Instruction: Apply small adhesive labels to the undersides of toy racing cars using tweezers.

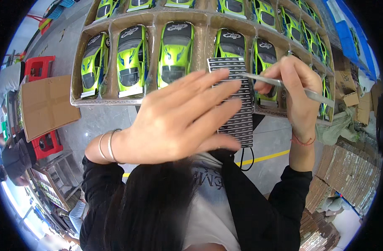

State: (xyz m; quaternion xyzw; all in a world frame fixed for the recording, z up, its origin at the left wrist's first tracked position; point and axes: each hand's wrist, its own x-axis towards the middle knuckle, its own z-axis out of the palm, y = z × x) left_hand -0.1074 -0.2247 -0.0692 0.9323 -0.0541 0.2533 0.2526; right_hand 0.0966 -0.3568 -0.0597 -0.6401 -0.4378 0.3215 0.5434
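My left hand [179, 119] is stretched out, fingers apart, over the left side of a narrow sheet of small black-and-silver stickers [241, 125]. Part of the sheet is hidden under the fingers. In my right hand [298, 83] is a pair of slim silver tweezers [269, 80], its tip on or just above the upper part of the sheet. Whether a sticker is caught at the tip, I cannot tell. Behind the hands, green toy cars with black panels, such as this one [130, 62], lie in a compartmented tray [199, 37].
To the left, a brown carton [49, 104] rests by red plastic stools [39, 67]. A blue bin [346, 33] stands at the far right. Stacked cardboard [346, 175] and a greenish plastic bag [336, 127] lie on the right. Other people's limbs show at lower left.
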